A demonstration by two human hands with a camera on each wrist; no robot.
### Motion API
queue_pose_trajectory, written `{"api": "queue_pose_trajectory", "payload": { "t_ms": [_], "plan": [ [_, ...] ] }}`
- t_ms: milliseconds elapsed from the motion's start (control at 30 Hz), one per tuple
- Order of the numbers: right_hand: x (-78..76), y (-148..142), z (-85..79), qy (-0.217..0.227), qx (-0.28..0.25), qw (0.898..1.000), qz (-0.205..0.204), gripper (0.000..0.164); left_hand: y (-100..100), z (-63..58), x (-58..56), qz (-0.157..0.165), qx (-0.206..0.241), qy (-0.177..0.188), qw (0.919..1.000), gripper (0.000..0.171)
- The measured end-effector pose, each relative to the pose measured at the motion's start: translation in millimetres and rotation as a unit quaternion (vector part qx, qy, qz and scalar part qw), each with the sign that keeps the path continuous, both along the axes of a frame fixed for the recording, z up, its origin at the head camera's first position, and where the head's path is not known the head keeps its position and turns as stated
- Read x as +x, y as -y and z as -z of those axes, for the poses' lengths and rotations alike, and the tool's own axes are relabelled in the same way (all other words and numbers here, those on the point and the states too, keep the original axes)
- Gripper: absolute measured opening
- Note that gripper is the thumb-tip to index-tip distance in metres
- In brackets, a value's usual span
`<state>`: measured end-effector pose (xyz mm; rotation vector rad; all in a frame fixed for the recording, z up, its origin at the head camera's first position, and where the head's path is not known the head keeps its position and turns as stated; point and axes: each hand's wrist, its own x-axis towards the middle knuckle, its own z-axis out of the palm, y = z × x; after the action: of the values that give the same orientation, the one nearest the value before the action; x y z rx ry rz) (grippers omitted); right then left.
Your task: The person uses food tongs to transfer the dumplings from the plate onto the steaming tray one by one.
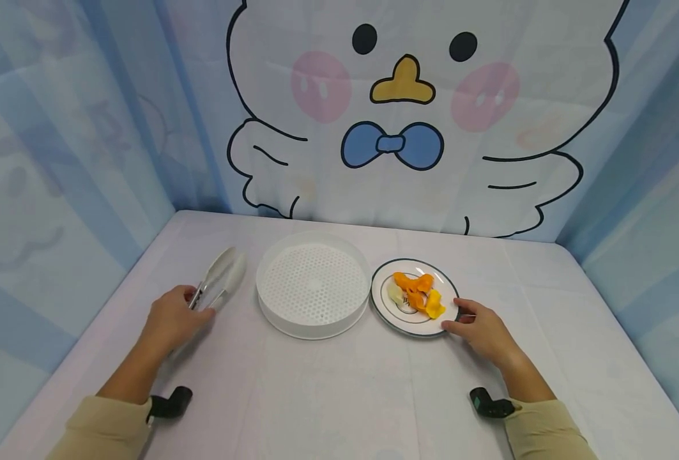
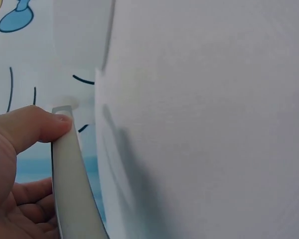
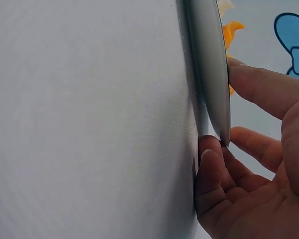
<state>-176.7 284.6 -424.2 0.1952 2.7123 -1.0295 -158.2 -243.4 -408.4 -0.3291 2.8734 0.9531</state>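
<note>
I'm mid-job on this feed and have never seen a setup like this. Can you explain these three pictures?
No machine here: a person works with two bare hands. The wide picture comes from a camera on the head; the other two come from cameras worn on each wrist, so they look sideways.

On the white-covered table sits a round white tray with a perforated surface. The left hand holds tongs. The right hand grips the rim of a plate carrying orange and yellow pieces.
</note>
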Motion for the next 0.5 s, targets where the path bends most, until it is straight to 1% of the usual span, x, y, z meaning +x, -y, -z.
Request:
{"api": "queue_pose_trajectory", "payload": {
  "t_ms": [100,200,367,500],
  "plan": [
    [0.6,-0.2,-1.0,0.002,0.001,1.0,0.002,0.081,-0.2,-7.3,0.7,0.005,0.006,-0.03,0.9995,0.07],
    [1.1,0.1,-1.6,0.0,0.0,1.0,0.001,0.081,-2.1,-12.9,1.4,0.006,0.01,-0.047,0.9988,0.07],
    [1.4,0.6,-2.0,-0.007,0.003,1.0,-0.003,0.08,-6.1,-17.5,3.1,0.006,0.01,-0.063,0.9979,0.068],
    [1.4,0.7,-1.7,-0.01,0.004,1.0,-0.002,0.08,-8.9,-21.1,4.9,0.015,0.004,-0.094,0.9955,0.066]
  ]
}}
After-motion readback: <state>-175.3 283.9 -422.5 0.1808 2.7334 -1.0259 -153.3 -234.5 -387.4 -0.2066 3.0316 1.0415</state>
